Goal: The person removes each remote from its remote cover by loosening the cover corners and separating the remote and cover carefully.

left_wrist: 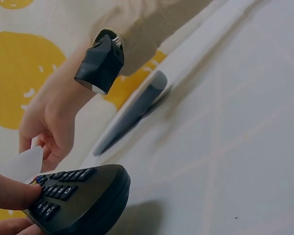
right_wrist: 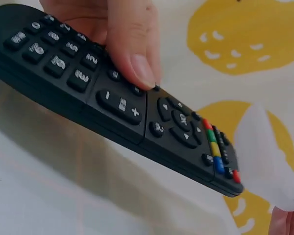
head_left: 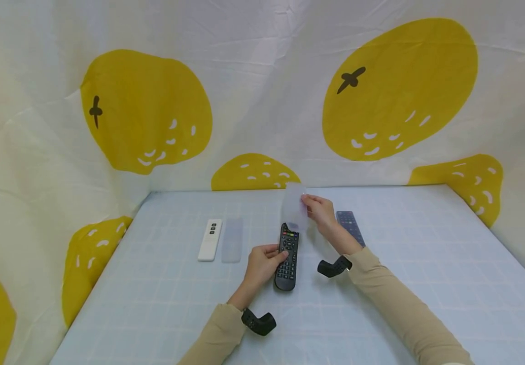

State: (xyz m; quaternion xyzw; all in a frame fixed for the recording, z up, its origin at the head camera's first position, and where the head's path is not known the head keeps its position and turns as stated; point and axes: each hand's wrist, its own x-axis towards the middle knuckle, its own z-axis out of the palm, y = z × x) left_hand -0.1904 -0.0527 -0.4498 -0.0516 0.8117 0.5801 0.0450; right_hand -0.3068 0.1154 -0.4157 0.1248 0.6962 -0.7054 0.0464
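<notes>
While the left hand point(head_left: 262, 261) curls its fingers point(right_wrist: 137, 54) round the black remote point(head_left: 287, 258) lying on the table point(head_left: 426, 243), thumb pressed on its keys, the right hand point(head_left: 319, 210) pinches a translucent cover point(head_left: 295, 208) at the remote's twelve-o'clock tip. At nine o'clock lie a white remote point(head_left: 210, 240) and a second clear cover point(head_left: 232, 240); a dark remote point(head_left: 350, 225) lies at two o'clock.
</notes>
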